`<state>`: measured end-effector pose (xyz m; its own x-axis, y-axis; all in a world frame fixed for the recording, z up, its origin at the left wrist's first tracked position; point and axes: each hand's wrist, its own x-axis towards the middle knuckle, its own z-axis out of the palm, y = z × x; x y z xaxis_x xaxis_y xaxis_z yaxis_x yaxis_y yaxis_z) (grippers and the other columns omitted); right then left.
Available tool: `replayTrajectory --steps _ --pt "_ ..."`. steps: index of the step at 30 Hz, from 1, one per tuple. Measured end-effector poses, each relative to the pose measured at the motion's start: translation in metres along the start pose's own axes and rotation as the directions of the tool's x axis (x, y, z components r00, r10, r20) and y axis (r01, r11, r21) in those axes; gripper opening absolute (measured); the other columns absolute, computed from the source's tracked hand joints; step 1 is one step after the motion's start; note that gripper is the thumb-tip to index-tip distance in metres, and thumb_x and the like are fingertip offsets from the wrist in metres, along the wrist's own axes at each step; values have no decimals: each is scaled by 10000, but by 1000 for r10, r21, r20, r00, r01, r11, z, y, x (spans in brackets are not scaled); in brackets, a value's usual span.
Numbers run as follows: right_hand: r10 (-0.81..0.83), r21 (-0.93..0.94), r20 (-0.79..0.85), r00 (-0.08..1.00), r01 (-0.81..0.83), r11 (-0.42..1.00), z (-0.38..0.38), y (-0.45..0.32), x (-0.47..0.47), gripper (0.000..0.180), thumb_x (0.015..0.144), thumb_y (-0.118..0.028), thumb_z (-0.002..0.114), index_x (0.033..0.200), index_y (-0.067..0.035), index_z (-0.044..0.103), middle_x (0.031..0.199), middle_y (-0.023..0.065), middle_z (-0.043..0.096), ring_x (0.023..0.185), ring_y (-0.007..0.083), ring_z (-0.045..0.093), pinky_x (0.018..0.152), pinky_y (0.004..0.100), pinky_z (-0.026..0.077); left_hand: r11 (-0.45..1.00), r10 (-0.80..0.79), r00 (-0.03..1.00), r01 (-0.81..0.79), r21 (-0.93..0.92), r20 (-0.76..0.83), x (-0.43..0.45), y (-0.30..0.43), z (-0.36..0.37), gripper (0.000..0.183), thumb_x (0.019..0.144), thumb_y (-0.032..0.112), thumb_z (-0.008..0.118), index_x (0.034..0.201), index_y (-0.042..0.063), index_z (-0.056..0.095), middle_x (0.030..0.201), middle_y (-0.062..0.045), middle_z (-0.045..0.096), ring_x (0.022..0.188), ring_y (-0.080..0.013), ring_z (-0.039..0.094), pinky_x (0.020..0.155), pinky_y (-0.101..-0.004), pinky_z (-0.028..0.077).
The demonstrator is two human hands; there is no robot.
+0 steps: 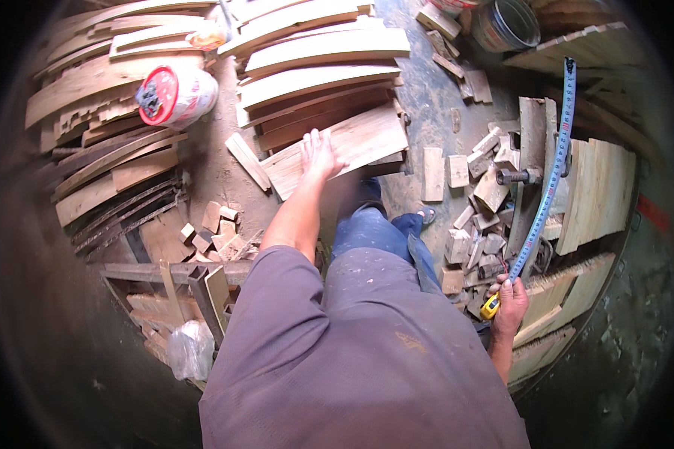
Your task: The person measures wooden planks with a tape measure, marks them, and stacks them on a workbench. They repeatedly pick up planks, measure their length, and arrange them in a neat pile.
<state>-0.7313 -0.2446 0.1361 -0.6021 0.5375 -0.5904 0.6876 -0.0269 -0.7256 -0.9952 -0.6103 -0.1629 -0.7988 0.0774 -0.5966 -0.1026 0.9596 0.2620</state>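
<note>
My left hand point(319, 156) lies across a wide light-wood board point(365, 134), its fingertips at the board's far edge and the thumb on its face. The board sits at a slant just before my knees, against a row of stacked curved planks point(326, 53). Off to my right, my right hand point(508, 308) grips a tape measure with a yellow case point(490, 307). Its blade point(549, 193) is drawn out, bowing away from me past a metal bar with a large bolt point(514, 177). The blade's free end touches nothing that I can make out.
A white bucket with a red rim point(188, 95) stands at the left among curved planks point(106, 95). Wood offcuts point(488, 191) are heaped on the right, others point(219, 233) on the left. Joined light boards point(595, 193) lie far right. A metal bucket point(505, 25) is at the back.
</note>
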Motion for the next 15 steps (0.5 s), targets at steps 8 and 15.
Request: replayTrajectory --steps 8,15 --pt "135 -47 -67 989 -139 989 25 0 -14 205 997 -194 547 1001 2 607 741 29 609 645 106 579 614 246 484 905 232 972 -232 357 45 -5 -8 16 1103 586 461 864 1512 214 320 1586 -288 -1 1429 -561 13 1158 -632 49" --pt "151 -65 -65 986 -156 986 25 1 0 190 992 -185 546 996 -7 614 747 24 611 636 98 571 605 235 474 894 215 971 -239 378 105 -6 -4 8 1051 597 449 821 1511 303 322 1564 -310 91 1414 -560 110 1137 -653 91"
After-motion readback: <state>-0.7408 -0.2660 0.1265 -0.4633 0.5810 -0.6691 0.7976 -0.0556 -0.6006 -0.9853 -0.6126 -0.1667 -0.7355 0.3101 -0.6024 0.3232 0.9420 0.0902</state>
